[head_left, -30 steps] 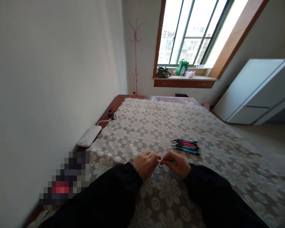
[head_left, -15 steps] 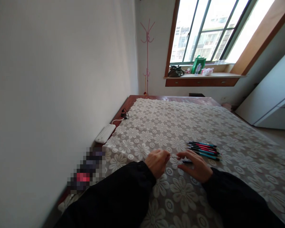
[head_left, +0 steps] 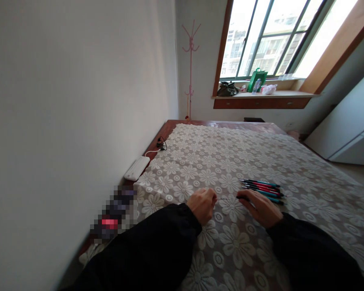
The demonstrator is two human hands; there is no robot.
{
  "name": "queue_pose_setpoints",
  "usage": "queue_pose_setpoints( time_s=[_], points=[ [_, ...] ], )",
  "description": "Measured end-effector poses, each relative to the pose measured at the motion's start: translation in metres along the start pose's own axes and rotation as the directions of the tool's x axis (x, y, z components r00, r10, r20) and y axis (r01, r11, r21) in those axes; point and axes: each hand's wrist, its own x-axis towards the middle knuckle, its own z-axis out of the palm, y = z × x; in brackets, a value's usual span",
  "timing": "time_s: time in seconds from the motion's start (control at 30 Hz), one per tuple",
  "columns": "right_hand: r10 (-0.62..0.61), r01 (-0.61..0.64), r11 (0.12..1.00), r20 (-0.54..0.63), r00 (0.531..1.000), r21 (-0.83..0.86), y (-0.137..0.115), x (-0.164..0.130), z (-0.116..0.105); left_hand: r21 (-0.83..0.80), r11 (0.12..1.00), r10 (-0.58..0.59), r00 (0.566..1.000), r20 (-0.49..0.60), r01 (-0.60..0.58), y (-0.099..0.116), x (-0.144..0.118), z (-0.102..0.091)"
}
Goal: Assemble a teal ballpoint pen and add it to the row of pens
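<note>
Hands spread apart since earlier | left hand (head_left: 202,204) pinches thin refill (head_left: 227,198) | right hand (head_left: 261,207) grips pen barrel (head_left: 242,197) | light, bendy, hold near ends

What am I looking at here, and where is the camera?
The camera sits on a person's head, looking forward and down, so the two black-sleeved arms are that person's own; no machine is involved. The left hand pinches one end of a thin refill-like rod; the right hand closes on a dark pen barrel at the other end. Both work over a flower-patterned lace cloth on a wide surface. Beside the right hand lies a row of teal and red pens. By the wall lies a white power strip.
</note>
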Motion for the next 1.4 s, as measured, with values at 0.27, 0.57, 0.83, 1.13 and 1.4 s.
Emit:
queue_pose_setpoints(
  time_s=[0.27,0.57,0.83,1.13,1.4],
  points=[
    [0.022,-0.024,0.998,0.032,0.999,0.059,-0.014,-0.002,0.002,0.001,1.0,0.0,1.0,-0.008,0.0,0.001,0.0,-0.002],
    [0.029,-0.029,0.998,0.008,1.0,0.046,-0.02,-0.001,0.005,0.027,1.0,0.002,1.0,0.013,-0.003,-0.001,0.001,-0.002],
    [0.018,-0.018,0.999,-0.011,1.0,0.046,-0.027,0.0,0.007,0.057,0.998,0.037,0.999,-0.016,-0.036,-0.003,0.0,0.002],
    [-0.002,0.002,0.998,0.0,1.0,0.068,-0.028,-0.001,0.014,0.107,0.991,0.086,0.996,-0.014,-0.084,-0.005,-0.001,0.005],
    [-0.019,0.017,0.996,0.026,0.999,0.086,-0.031,-0.001,0.017,0.136,0.984,0.117,0.993,0.019,-0.119,-0.003,-0.001,0.005]
  ],
)
